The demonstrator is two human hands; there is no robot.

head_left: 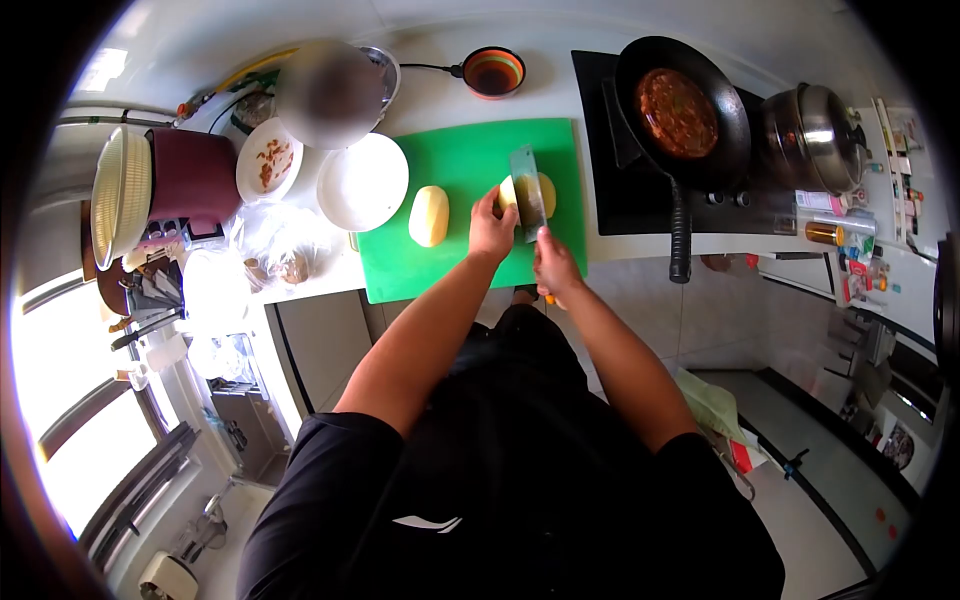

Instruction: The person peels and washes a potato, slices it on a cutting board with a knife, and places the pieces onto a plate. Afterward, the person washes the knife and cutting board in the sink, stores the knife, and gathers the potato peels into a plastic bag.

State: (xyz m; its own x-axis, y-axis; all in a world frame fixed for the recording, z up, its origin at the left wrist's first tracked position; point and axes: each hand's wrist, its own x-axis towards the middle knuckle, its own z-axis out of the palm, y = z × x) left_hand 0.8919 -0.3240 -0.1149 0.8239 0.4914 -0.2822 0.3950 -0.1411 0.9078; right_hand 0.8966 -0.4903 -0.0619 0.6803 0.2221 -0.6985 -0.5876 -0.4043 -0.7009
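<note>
My right hand is closed around the handle of a cleaver, whose orange handle end shows below the fist. The blade stands across a peeled potato on the green cutting board. My left hand grips the potato's left side, its fingers bent close to the blade. How deep the blade sits in the potato I cannot tell. A second peeled potato lies whole on the board, left of my left hand.
Right of the board, a black frying pan with reddish food rests on the cooktop, beside a steel pot. To the left are a white bowl, a dish with food scraps and a plastic bag. An orange-rimmed bowl stands behind.
</note>
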